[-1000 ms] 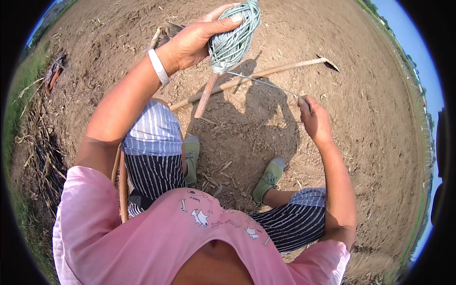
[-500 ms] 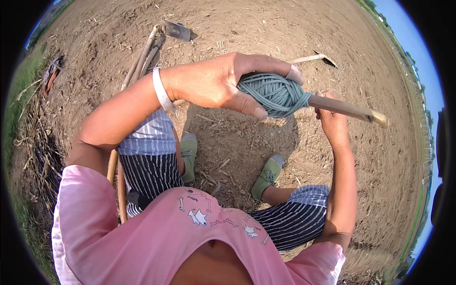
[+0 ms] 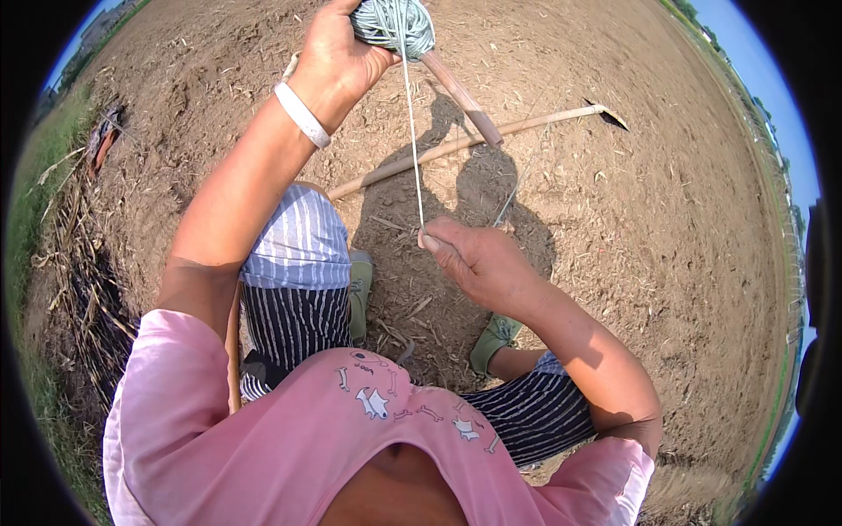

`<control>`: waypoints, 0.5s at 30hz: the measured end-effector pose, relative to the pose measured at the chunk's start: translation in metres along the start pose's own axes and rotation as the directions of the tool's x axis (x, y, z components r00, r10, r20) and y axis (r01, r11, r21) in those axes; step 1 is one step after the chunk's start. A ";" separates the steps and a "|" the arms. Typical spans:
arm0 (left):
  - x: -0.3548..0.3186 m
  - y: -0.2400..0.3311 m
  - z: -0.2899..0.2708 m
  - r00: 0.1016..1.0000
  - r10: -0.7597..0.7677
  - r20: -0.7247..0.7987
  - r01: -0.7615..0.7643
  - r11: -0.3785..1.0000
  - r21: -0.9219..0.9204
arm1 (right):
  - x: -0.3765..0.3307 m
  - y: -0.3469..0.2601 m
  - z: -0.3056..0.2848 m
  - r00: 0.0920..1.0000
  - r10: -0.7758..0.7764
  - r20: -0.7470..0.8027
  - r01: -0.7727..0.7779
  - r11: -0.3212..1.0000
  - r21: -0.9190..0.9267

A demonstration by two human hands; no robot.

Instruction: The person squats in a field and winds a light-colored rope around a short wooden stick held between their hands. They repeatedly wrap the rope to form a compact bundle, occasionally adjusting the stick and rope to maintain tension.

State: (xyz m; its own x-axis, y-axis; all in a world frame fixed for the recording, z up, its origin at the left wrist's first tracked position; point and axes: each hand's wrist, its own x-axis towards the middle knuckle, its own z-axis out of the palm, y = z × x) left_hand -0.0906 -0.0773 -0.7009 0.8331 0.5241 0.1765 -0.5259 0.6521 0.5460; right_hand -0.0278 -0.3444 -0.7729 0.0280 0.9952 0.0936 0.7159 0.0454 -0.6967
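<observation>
Fibrous, matt grey-green twine is wound into a ball (image 3: 395, 26) on a smooth wooden stick (image 3: 460, 96) under the left hand's fingers (image 3: 346, 53), one thin strand (image 3: 410, 140) pinched between the right hand's fingertips (image 3: 436, 241), over rough, dry, crumbly soil (image 3: 631, 228).
</observation>
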 end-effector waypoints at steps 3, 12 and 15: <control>-0.005 -0.009 -0.001 0.983 -0.138 0.122 0.144 0.989 -0.043 | 0.006 0.035 -0.012 0.944 0.329 0.007 -0.319 0.921 -0.222; -0.033 -0.049 -0.045 0.860 -0.416 0.295 -0.421 -0.253 0.871 | -0.048 0.073 -0.088 0.815 0.261 -0.517 -0.470 0.820 -0.327; -0.047 -0.053 -0.024 0.751 -0.650 0.112 -0.494 -0.441 0.749 | -0.040 0.047 -0.084 0.857 0.052 -0.513 -0.326 0.825 -0.462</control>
State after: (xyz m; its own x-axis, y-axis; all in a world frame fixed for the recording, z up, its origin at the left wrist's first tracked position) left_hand -0.1056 -0.1232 -0.7574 0.9872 -0.0917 -0.1306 -0.0511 -0.9570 0.2856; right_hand 0.0632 -0.3892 -0.7498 0.4187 0.8109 0.4087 0.9036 -0.3273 -0.2763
